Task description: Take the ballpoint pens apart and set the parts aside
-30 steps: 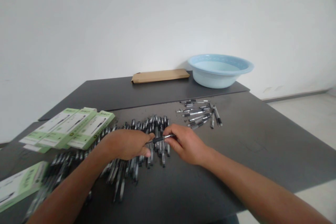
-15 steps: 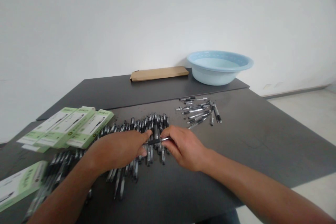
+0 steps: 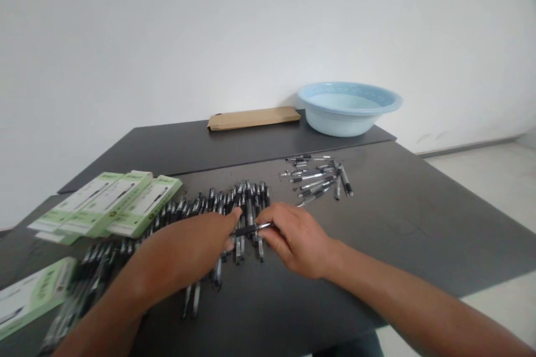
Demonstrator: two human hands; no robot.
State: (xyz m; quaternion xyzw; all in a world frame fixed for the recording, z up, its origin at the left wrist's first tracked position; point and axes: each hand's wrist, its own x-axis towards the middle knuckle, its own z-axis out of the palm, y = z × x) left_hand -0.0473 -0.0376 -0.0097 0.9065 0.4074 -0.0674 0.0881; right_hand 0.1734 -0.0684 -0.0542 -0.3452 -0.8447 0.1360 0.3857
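A pen [image 3: 246, 230] with a black grip and a silvery tip end is stretched sideways between my two hands. My left hand [image 3: 209, 240] is closed on its left end, thumb on top. The thumb and fingers of my right hand [image 3: 295, 239] pinch the tip end. Right under and behind them lies a pile of similar pens [image 3: 249, 198], mostly pointing away from me, partly covered by my left hand and forearm. More pens [image 3: 316, 178] lie loosely in a smaller group beyond my right hand.
Green and white pen boxes [image 3: 138, 209] overlap on the left of the dark table [image 3: 397, 223], with another box [image 3: 36, 293] nearer me. A flat brown cardboard piece [image 3: 254, 117] and a light blue basin [image 3: 347, 120] stand at the back, by the wall.
My left hand and wrist have turned slightly and sunk a little. My right hand is slightly lower too. The pen stays between both hands, now a bit more tilted.
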